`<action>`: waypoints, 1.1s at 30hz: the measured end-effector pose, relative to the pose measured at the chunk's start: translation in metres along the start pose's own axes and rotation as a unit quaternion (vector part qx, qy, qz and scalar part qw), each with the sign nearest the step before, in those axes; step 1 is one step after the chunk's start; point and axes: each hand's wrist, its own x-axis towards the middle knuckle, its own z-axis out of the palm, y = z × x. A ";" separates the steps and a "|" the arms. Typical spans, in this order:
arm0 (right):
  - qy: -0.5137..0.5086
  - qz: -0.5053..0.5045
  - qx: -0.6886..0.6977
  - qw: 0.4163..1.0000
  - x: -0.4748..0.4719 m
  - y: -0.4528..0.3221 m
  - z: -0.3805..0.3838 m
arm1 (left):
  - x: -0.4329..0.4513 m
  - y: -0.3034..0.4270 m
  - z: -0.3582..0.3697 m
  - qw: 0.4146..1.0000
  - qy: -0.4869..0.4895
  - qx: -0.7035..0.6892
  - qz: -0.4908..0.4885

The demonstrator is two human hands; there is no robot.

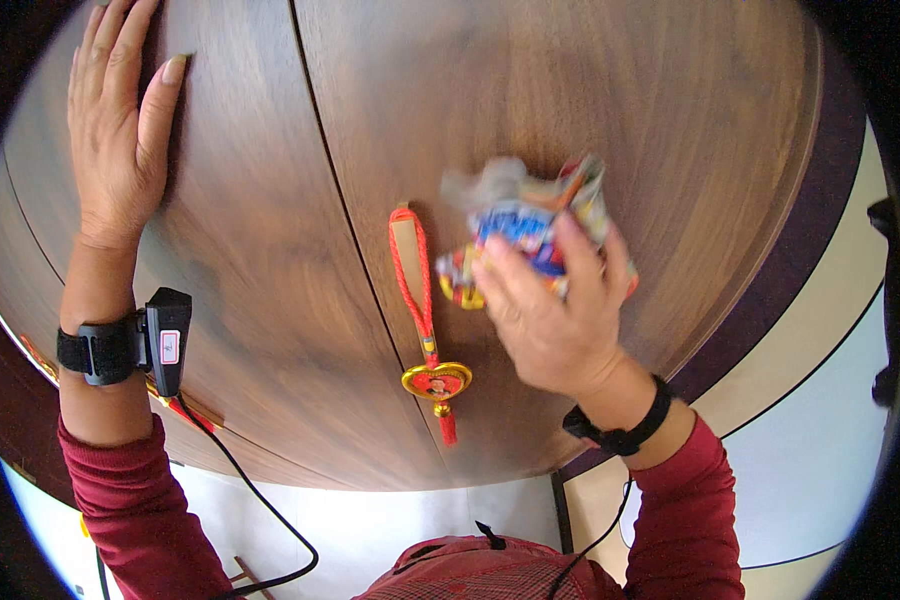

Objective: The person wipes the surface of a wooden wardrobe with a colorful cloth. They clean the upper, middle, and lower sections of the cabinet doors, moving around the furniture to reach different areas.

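My left hand [120, 127] lies flat with its thumb spread against the brown wood-grain door panel [247, 225] at the upper left and holds nothing. On the right, my right hand [551, 300] presses a crumpled, multicoloured cloth [525, 217] on the other door panel [682, 150]; hand and cloth are blurred. Part of the cloth is hidden under my fingers. Left of that hand, a red cord ornament [436, 381] with a gold-rimmed heart and a red tassel hangs from a long gold-coloured handle [410, 255].
A dark vertical gap runs between the two panels. Dark trim [817, 217] borders the right panel, with pale wall beyond it. Black cables [270, 510] hang from devices strapped to both wrists. Another red and gold ornament [187, 412] shows at the lower left.
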 end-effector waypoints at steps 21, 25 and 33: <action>-0.063 -0.116 -0.009 0.991 0.023 0.088 -0.026 | -0.003 0.014 -0.002 0.999 -0.004 0.024 -0.029; 0.090 0.018 -0.072 0.993 0.081 0.105 -0.025 | -0.006 0.009 -0.003 0.999 -0.006 0.012 -0.034; 0.024 -0.025 0.044 0.998 0.056 0.047 -0.014 | -0.008 0.006 -0.006 0.999 -0.005 0.035 -0.024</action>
